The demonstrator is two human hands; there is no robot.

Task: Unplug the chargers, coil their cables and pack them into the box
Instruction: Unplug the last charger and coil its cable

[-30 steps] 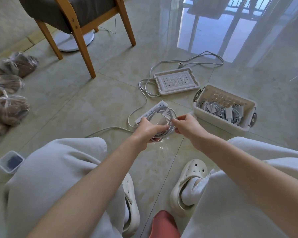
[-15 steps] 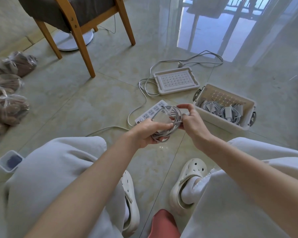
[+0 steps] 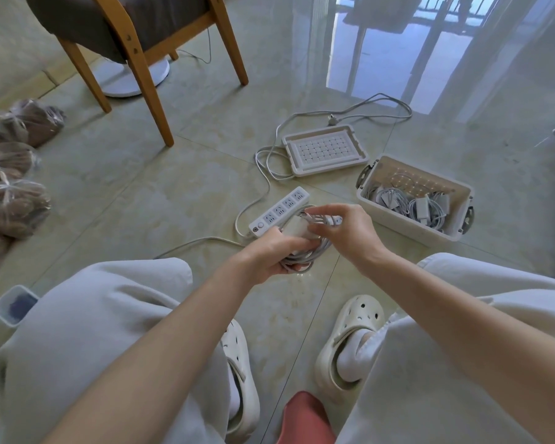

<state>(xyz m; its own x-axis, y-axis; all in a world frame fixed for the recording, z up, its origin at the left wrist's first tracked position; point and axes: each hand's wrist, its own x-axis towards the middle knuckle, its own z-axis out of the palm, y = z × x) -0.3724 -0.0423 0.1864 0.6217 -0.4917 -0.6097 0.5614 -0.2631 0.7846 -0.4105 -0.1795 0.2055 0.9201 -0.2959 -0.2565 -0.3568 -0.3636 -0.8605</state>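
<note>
A person's left hand (image 3: 269,251) curls round a coiled grey charger cable (image 3: 302,259) just left of the open beige plastic box (image 3: 404,230), the right hand (image 3: 346,232) pinching its loose end, apparently securing the coil; next, the bundle needs lifting into that box.

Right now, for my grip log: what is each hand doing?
Left hand: grips the coiled cable.
Right hand: pinches a strand of that cable.
</note>
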